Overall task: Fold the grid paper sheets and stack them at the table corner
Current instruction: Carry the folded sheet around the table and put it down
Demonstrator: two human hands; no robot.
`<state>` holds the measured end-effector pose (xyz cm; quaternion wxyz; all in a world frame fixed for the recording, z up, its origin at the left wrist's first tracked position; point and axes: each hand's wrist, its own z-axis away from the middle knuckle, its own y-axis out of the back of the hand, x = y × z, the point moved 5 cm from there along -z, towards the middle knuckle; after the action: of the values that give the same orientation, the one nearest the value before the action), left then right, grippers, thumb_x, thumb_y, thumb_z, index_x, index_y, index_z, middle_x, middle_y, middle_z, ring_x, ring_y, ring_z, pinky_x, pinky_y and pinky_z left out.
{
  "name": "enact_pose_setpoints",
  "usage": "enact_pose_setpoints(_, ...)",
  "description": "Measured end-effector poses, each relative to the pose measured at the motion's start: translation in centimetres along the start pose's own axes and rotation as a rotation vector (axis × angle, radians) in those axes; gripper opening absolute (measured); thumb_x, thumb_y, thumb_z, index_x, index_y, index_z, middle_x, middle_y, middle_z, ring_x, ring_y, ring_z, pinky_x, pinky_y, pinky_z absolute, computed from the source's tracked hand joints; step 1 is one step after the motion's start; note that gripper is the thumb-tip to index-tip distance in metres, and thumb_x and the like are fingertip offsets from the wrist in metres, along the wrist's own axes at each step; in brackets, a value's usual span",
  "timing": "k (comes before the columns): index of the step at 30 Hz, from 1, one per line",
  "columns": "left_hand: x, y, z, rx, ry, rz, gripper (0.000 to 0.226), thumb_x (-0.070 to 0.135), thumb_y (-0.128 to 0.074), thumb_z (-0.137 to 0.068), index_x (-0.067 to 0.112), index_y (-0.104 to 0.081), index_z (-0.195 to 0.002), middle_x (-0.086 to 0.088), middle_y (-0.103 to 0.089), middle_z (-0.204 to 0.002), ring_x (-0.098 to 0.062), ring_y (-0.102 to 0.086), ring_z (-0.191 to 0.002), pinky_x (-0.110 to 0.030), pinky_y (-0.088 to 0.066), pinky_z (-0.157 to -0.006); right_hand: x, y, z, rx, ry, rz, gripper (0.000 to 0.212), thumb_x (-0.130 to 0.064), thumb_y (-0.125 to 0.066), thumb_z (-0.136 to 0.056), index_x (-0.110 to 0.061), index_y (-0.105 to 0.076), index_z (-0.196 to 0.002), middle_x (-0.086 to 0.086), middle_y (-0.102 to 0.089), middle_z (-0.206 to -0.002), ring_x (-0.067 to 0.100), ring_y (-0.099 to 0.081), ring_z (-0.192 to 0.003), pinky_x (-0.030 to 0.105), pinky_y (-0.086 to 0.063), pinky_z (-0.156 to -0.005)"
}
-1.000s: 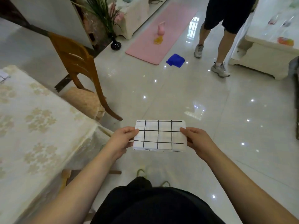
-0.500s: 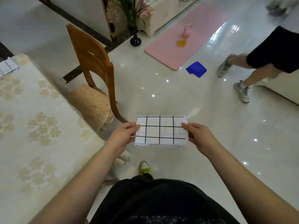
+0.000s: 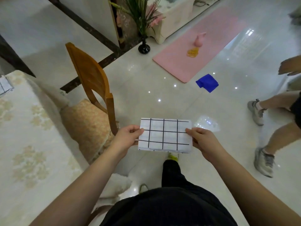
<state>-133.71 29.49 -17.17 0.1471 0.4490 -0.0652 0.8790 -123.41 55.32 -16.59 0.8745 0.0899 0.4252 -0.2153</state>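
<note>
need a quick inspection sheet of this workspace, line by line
surface: table at left under a floral cloth
job's things: folded grid paper held in the air; more grid paper at the table's far edge
clutter: blue cloth on the floor
grippers: left hand and right hand pinch the paper's sides
cables: nothing seen
surroundings: wooden chair, pink mat, another person's legs

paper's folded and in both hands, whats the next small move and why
Probably carry the folded grid paper left toward the table. The left hand and right hand pinch its ends over the floor, and another grid sheet already lies at the far corner.
</note>
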Motion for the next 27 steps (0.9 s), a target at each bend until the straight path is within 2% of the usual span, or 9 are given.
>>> enact_pose_setpoints(2, 1.5, -1.0, -2.8, 0.025, 0.007, -0.006, 0.007, 0.008, -0.063, -0.092, 0.007, -0.066, -0.085, -0.011, -0.067, -0.081, -0.009, -0.064, -0.057, -0.020, -0.050, -0.051, -1.9, 0.6, -3.0, -0.003, 0.015, 0.018, 0.021, -0.015, -0.067, -0.089, 0.005, -0.068, -0.094, 0.012, -0.067, -0.081, 0.018, -0.066, -0.071, 0.026, -0.056, -0.065)
enact_pose_setpoints(6, 4.7, -3.2, -7.8, 0.091, 0.032, -0.009, 0.009, 0.013, -0.066, -0.090, 0.006, -0.066, -0.094, -0.014, -0.068, -0.089, -0.014, -0.066, -0.060, -0.027, -0.051, -0.060, -6.5, 1.6, -8.5, -0.036, 0.023, 0.035, 0.018, -0.013, -0.066, -0.090, 0.005, -0.068, -0.092, 0.011, -0.072, -0.081, 0.016, -0.070, -0.070, 0.024, -0.057, -0.063)
enact_pose_setpoints(10, 8.3, -5.5, -11.2, 0.141, 0.043, 0.078, 0.012, 0.010, -0.065, -0.091, 0.002, -0.065, -0.099, -0.015, -0.068, -0.093, -0.017, -0.067, -0.066, -0.023, -0.054, -0.057, -11.4, 2.7, -13.5, -0.079, 0.026, 0.070, 0.017, -0.012, -0.065, -0.090, 0.004, -0.069, -0.094, 0.015, -0.074, -0.089, 0.020, -0.072, -0.075, 0.025, -0.057, -0.064)
enact_pose_setpoints(14, 11.5, -6.0, -13.6, 0.183, 0.018, 0.139, 0.012, 0.009, -0.063, -0.091, 0.001, -0.064, -0.099, -0.015, -0.066, -0.092, -0.017, -0.065, -0.068, -0.020, -0.054, -0.056, -15.8, 2.0, -17.4, -0.134, 0.044, 0.119, 0.015, -0.012, -0.064, -0.091, 0.002, -0.070, -0.095, 0.014, -0.075, -0.089, 0.021, -0.072, -0.078, 0.025, -0.057, -0.064)
enact_pose_setpoints(17, 13.6, -5.1, -15.9, 0.225, -0.009, 0.170, 0.014, 0.007, -0.063, -0.091, -0.002, -0.064, -0.101, -0.020, -0.067, -0.098, -0.020, -0.065, -0.075, -0.021, -0.056, -0.061, -18.5, 0.3, -20.4, -0.168, 0.071, 0.142, 0.015, -0.011, -0.064, -0.091, 0.002, -0.069, -0.092, 0.015, -0.073, -0.087, 0.022, -0.071, -0.077, 0.025, -0.057, -0.064)
enact_pose_setpoints(21, 15.9, -2.8, -19.8, 0.289, -0.014, 0.203, 0.026, 0.005, -0.063, -0.091, -0.012, -0.061, -0.110, -0.024, -0.066, -0.102, -0.020, -0.065, -0.076, -0.018, -0.056, -0.061, -21.3, -3.1, -25.2, -0.184, 0.083, 0.180, 0.013, -0.012, -0.066, -0.089, 0.000, -0.071, -0.089, 0.016, -0.074, -0.089, 0.026, -0.071, -0.080, 0.034, -0.059, -0.072)
enact_pose_setpoints(25, 17.6, 0.2, -24.3, 0.326, -0.018, 0.273, 0.026, 0.009, -0.064, -0.091, -0.009, -0.062, -0.109, -0.026, -0.068, -0.105, -0.028, -0.065, -0.087, -0.025, -0.056, -0.068, -24.3, -7.4, -30.4, -0.215, 0.080, 0.211, 0.015, -0.012, -0.066, -0.090, 0.002, -0.069, -0.092, 0.018, -0.073, -0.093, 0.029, -0.070, -0.083, 0.038, -0.059, -0.075)
enact_pose_setpoints(27, 18.9, 1.7, -26.6, 0.334, -0.030, 0.315, 0.020, 0.009, -0.063, -0.091, -0.006, -0.064, -0.105, -0.021, -0.069, -0.097, -0.024, -0.066, -0.081, -0.023, -0.057, -0.066, -26.1, -9.8, -32.7, -0.221, 0.093, 0.234, 0.015, -0.013, -0.066, -0.090, 0.001, -0.069, -0.088, 0.020, -0.072, -0.092, 0.029, -0.069, -0.082, 0.041, -0.059, -0.077)
